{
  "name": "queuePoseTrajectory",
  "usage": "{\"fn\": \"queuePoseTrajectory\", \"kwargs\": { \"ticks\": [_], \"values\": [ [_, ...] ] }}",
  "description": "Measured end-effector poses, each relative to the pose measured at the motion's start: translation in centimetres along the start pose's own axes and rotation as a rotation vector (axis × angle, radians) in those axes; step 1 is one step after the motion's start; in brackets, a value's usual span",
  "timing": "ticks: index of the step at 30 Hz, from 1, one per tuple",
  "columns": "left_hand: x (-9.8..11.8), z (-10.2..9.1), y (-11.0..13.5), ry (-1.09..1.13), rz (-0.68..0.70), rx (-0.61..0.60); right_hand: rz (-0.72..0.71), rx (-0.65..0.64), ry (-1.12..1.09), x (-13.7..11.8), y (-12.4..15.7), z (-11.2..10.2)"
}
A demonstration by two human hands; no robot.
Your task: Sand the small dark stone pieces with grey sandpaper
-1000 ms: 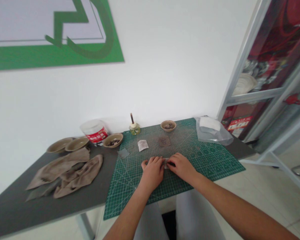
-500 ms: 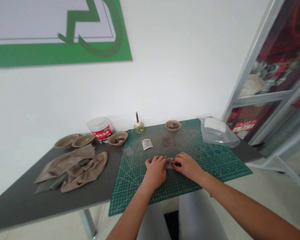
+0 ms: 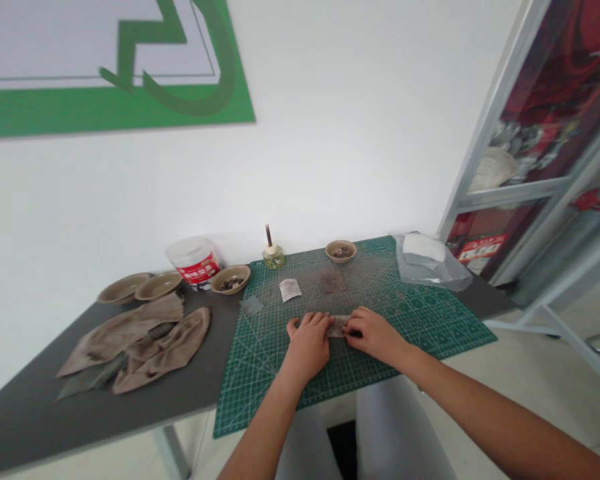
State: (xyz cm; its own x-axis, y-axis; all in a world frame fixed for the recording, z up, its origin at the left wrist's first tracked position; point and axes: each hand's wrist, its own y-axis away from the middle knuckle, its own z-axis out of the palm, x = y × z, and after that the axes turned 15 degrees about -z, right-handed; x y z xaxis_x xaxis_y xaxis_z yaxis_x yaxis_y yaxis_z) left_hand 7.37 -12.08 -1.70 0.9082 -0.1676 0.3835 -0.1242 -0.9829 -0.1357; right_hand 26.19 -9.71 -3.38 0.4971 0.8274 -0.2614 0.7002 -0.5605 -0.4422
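Near the front of the green cutting mat (image 3: 260, 373), a small flat grey-brown piece (image 3: 337, 325), cloth or paper, lies between my hands. My left hand (image 3: 309, 340) has its fingers bent over the left end of it, and one outer finger sticks out to the side. At the other end my right hand (image 3: 373, 335) pinches the edge with thumb and fingers. The fingers cover both ends of the piece. Just beyond my hands are a brown square (image 3: 333, 281) with dark lines on it and a whitish patch (image 3: 290, 289).
A translucent square (image 3: 251, 305) lies on the mat's left. Behind stand a glass jar with a stick (image 3: 273, 256), a bowl of dark bits (image 3: 341, 251), another such bowl (image 3: 230, 279) and a white tub (image 3: 193, 262). Brown cloths (image 3: 165, 353) lie left, a plastic bag (image 3: 433, 263) right.
The view has shifted slightly to the right. My hands have moved slightly apart, and more of the grey-brown piece shows between them.
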Motion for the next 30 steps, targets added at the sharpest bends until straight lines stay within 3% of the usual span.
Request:
{"fn": "queuePoseTrajectory", "kwargs": {
  "ticks": [3, 11, 16, 20, 25, 30],
  "values": [
    [-0.1, 0.1, -0.1, -0.006, 0.012, 0.011, 0.067, 0.033, 0.023, -0.1, -0.1, 0.1],
    [-0.3, 0.3, -0.2, -0.019, 0.017, 0.008, -0.032, 0.013, -0.093, -0.9, 1.5, -0.4],
    [-0.3, 0.2, -0.1, -0.042, 0.023, 0.013, -0.086, -0.015, -0.055, -0.3, 0.1, -0.4],
    [-0.1, 0.1, 0.0, -0.071, 0.022, 0.020, 0.033, -0.001, 0.024, 0.5, -0.5, -0.4],
    [-0.1, 0.2, 0.0, -0.067, 0.022, 0.019, -0.018, -0.016, -0.042, 0.5, 0.1, -0.4],
    [-0.1, 0.2, 0.0, -0.053, 0.019, 0.026, 0.107, 0.038, 0.010, 0.6, 0.1, -0.4]
  ]
}}
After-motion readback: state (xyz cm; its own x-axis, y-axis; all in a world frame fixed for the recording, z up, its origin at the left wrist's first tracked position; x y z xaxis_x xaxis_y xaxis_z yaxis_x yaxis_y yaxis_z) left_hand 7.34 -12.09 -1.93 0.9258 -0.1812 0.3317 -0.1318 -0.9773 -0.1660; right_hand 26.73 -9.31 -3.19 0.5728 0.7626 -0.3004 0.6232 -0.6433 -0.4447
